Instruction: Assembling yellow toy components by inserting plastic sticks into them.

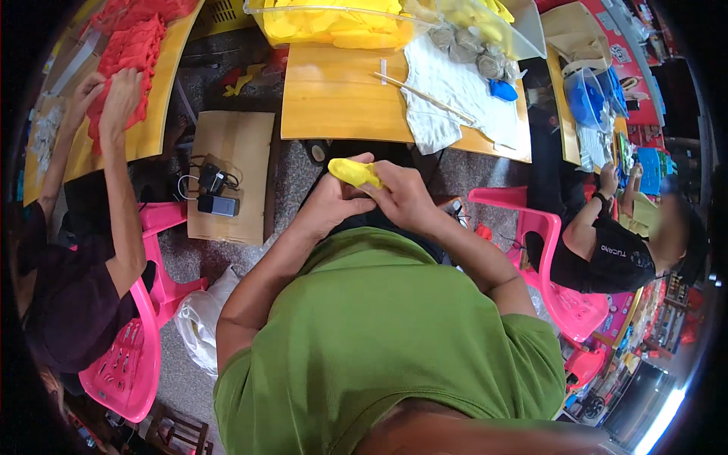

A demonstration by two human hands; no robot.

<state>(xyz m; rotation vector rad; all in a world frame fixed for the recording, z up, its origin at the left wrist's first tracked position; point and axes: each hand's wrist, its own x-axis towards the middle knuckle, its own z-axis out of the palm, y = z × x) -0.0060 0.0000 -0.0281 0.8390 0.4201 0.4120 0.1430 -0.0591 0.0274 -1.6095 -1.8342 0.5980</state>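
A small, soft yellow piece (353, 173), thin and folded like cloth or rubber, is held up in front of my green shirt. My left hand (334, 199) is closed around its lower left side, with the thumb toward me. The fingers of my right hand (404, 196) pinch its right end. My two hands nearly meet just short of the near edge of the wooden table (341, 95). Exactly what kind of thing the yellow piece is, I cannot make out.
Ahead, a clear bin (341, 26) holds many yellow pieces. A white cloth (432, 83), a thin stick (425, 98) and a blue piece (502, 90) lie on the table. Cardboard (231, 136) bearing a black device stands left. People work on both sides, near pink chairs (557, 280).
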